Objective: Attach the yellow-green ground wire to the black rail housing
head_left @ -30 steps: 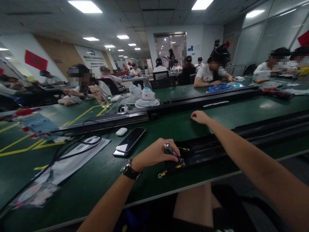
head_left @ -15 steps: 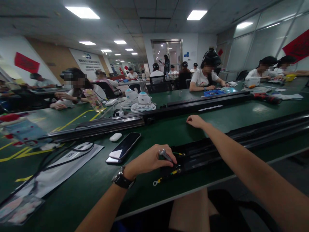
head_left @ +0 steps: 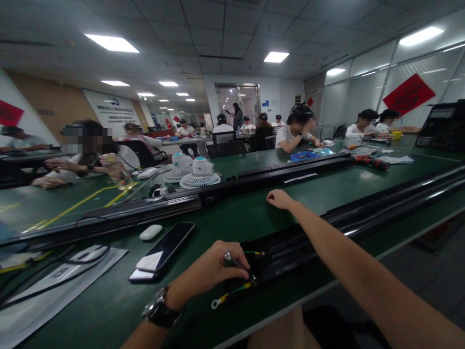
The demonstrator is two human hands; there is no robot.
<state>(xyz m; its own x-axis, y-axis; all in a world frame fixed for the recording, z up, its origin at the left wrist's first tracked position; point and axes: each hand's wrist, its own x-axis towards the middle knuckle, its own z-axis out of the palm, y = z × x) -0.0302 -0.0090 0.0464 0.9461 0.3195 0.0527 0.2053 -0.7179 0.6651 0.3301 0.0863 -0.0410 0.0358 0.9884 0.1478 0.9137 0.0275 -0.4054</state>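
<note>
My left hand (head_left: 214, 266), with a watch on the wrist, pinches a small silver wrench (head_left: 228, 256). The tool's lower end meets a small metal fastener near the end of a long black metal profile (head_left: 290, 251). A yellow-green wire with a ring terminal (head_left: 217, 303) sticks out over the green table below that hand. Another yellow-green wire (head_left: 252, 252) lies on the profile just beyond the fingers. My right hand (head_left: 281, 199) rests beyond the profile on the table, fingers curled closed; what they hold, if anything, is hidden.
Left of my hands lie a phone (head_left: 170, 247), a white earphone case (head_left: 150, 232) and a white bag (head_left: 72, 281) with black cables. Farther back are more black profiles (head_left: 254, 180), two white fans (head_left: 201, 174), a red power tool (head_left: 372, 162) and a blue tray (head_left: 303, 156). Co-workers sit around.
The view has tilted up and turned right, so everything sits lower and further left. Both hands keep nearly the same places; the wrench remains at the fastener.
</note>
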